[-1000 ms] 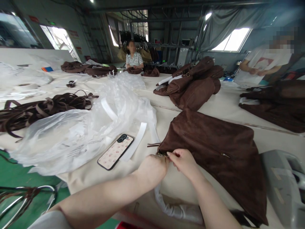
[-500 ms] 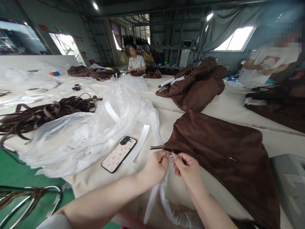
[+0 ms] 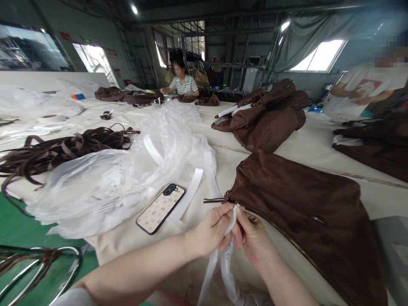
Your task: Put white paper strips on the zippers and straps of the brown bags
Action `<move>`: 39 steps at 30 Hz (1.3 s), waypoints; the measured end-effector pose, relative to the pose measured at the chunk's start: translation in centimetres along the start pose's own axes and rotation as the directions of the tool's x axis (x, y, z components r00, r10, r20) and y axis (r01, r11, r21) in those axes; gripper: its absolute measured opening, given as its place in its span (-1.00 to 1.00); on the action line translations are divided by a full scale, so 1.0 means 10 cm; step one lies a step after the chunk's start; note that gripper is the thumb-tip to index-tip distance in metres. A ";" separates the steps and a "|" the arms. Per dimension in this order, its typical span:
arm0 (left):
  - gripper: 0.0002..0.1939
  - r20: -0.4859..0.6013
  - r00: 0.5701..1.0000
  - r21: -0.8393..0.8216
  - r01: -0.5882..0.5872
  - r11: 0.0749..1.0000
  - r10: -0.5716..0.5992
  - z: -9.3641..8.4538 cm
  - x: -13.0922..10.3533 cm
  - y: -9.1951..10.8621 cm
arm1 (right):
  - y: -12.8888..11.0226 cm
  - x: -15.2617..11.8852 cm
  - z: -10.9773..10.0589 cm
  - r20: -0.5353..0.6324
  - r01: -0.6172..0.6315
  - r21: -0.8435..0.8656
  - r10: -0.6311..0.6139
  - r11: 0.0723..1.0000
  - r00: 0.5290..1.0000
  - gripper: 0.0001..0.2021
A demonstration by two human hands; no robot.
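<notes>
A white strip (image 3: 231, 221) runs between my two hands, its upper end pinched at the fingertips. My left hand (image 3: 216, 227) grips it from the left, fingers curled. Close against it, my right hand (image 3: 251, 233) pinches the same strip. Below them hangs a white wrapped strap (image 3: 227, 267), with another pale strip beside it. Just beyond and to the right lies a brown bag (image 3: 296, 191) with a zip, its thin brown cord ends near my fingertips. A phone in a flowered case (image 3: 161, 208) rests on the table to the left, next to a flat white strip (image 3: 189, 195).
Clear plastic wrap (image 3: 95, 187) and a heap of brown straps (image 3: 70, 148) cover the left side. More brown bags (image 3: 267, 119) are piled behind. A person (image 3: 185, 85) sits across the table; another person (image 3: 363, 89) stands at the right. A grey box (image 3: 395, 242) is at right.
Both hands have shifted slightly right in view and closer together, and a longer piece of the white strip now shows between them. The seated person has stretched out an arm.
</notes>
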State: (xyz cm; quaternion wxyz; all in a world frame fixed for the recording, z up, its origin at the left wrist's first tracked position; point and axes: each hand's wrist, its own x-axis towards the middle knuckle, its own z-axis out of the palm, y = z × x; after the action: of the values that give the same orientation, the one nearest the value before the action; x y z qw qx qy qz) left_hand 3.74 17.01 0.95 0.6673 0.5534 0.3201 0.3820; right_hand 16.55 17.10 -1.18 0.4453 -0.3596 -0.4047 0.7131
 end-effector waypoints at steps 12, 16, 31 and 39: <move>-0.50 -0.038 0.994 -0.005 0.105 0.994 -0.105 -0.05 0.01 0.10 | -0.14 -0.08 -0.20 -0.351 0.150 -0.310 -0.260 0.939 0.900 -0.55; -0.55 -0.186 0.982 0.279 0.037 0.959 0.016 -0.11 0.01 0.15 | -0.28 -0.12 -0.27 -0.253 0.076 -0.646 -0.307 0.760 0.917 -0.58; -0.61 -0.484 0.860 0.571 0.169 0.803 0.164 -0.91 0.48 -0.09 | -0.22 -0.01 -0.70 -0.205 -0.359 -0.839 -0.372 -0.409 0.905 -0.36; -0.69 -0.434 0.898 0.576 0.217 0.788 0.069 -0.99 0.58 -0.26 | -0.80 0.00 -0.91 -0.138 -0.297 -0.809 -0.328 -0.507 0.935 -0.61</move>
State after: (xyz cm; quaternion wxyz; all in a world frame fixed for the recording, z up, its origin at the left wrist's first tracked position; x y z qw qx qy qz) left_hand -1.34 26.68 -3.48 0.3791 0.6267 0.5878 0.3436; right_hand 27.26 21.65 2.24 -0.0213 -0.6747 -0.7319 -0.0932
